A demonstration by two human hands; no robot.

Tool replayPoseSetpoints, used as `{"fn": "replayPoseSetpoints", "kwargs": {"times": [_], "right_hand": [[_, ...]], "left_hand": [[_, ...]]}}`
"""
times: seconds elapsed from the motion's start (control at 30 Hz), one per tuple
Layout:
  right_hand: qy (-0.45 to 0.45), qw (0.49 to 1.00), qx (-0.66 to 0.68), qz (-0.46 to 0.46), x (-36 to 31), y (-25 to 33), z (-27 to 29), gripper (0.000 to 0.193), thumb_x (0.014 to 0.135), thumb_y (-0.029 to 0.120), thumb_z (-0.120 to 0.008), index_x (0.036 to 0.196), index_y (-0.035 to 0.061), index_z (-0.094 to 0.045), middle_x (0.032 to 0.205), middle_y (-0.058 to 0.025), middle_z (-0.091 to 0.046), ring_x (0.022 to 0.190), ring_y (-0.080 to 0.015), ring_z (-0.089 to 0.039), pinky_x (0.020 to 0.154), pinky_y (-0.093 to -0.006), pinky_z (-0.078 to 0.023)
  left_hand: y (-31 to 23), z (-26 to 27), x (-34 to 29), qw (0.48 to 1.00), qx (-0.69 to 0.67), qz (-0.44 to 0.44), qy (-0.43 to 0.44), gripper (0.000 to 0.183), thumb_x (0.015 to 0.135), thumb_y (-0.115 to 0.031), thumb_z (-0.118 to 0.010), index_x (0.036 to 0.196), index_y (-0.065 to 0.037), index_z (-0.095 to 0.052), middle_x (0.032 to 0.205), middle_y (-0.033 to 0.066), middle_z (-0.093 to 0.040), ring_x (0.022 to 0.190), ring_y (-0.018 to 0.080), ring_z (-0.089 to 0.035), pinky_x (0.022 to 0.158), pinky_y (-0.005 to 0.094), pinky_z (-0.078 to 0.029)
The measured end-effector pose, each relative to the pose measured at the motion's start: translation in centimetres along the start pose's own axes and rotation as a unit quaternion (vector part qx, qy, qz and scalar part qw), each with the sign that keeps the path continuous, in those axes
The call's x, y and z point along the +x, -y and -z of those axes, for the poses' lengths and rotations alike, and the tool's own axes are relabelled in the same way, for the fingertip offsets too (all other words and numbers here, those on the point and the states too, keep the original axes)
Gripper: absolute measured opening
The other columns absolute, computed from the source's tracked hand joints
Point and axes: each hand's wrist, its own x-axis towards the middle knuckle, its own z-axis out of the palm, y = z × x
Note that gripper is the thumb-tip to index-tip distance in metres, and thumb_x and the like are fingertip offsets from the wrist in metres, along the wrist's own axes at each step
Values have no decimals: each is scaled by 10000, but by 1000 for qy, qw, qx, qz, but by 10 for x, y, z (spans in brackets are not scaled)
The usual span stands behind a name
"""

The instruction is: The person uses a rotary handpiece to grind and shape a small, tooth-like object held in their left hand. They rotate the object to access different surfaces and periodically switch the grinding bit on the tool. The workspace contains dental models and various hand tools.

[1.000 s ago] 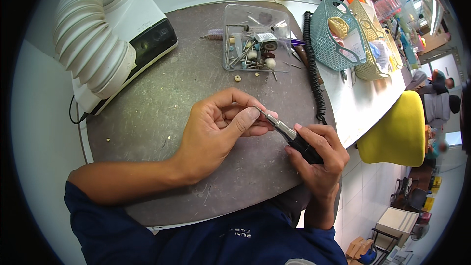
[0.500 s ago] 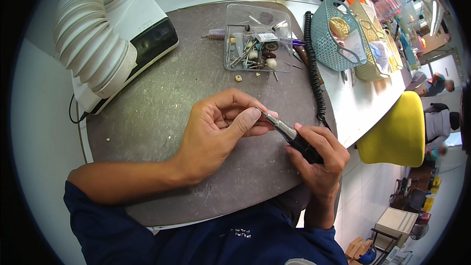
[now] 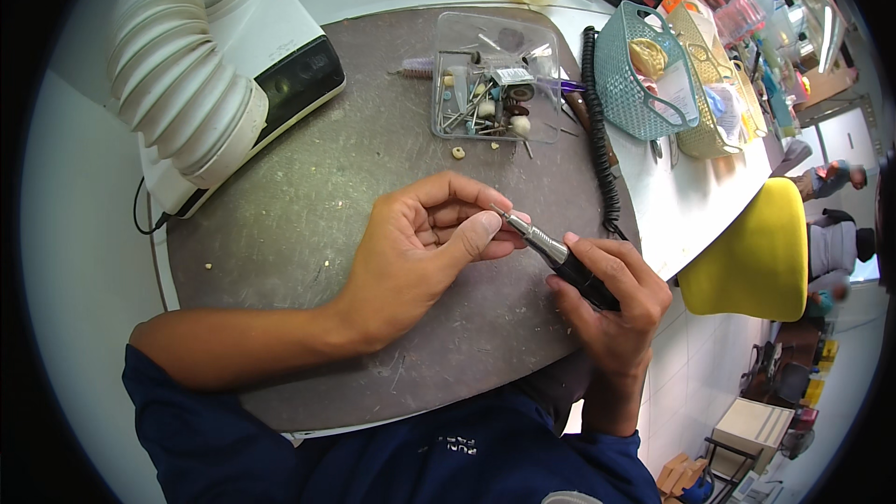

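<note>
My right hand (image 3: 621, 294) grips a rotary handpiece (image 3: 565, 261) with a black body and a silver nose. Its nose points up and to the left, toward my left fingertips, and a thin bur shows at its end. My left hand (image 3: 420, 247) is curled, thumb and fingertips drawn together around the bur's tip. Whatever lies between those fingers is too small or hidden to make out. Beyond the hands stands a clear plastic box (image 3: 448, 131) of mounted burs, polishing wheels and felt tips. A small cream-coloured tooth-like piece (image 3: 458, 152) lies just in front of it.
A white ribbed hose (image 3: 177, 75) and its boxy unit stand at the left. A black coiled cord (image 3: 597, 131) runs down the right side of the grey mat (image 3: 271, 252). Teal (image 3: 635, 70) and yellow baskets hold cloths and papers. A yellow chair (image 3: 751, 252) stands at the right.
The whole view has shifted slightly. Both hands and the handpiece keep nearly the same pose, with the bur's tip a little more visible beside my left thumb.
</note>
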Motion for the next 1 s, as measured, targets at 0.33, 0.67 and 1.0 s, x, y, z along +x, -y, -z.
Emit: {"fn": "replayPoseSetpoints", "kwargs": {"times": [0.33,0.67,1.0], "right_hand": [[-1,1000,-11,25,28,16,18,406,703,88,-840,1090,42,-728,890,-121,-705,732,-240,-701,639,-315,-554],[20,999,26,6,35,29,18,334,753,110,-810,1066,35,-721,922,-128,-711,812,-257,-698,726,-330,-544],[98,978,180,-30,25,22,30,294,826,177,-760,1071,17,-728,946,-141,-717,919,-282,-693,829,-358,-529]], "left_hand": [[16,-30,-11,984,28,97,148,255,1006,-52,-494,1243,41,-503,1220,162,-610,1163,225,-608,1029,357,-486],[63,-76,12,977,165,-80,110,373,906,-124,-617,1210,38,-475,1148,172,-573,1091,257,-582,882,394,-491],[45,-75,-1,977,142,-67,148,357,909,-105,-631,1219,26,-512,1131,202,-631,1030,249,-661,816,405,-518]]}}
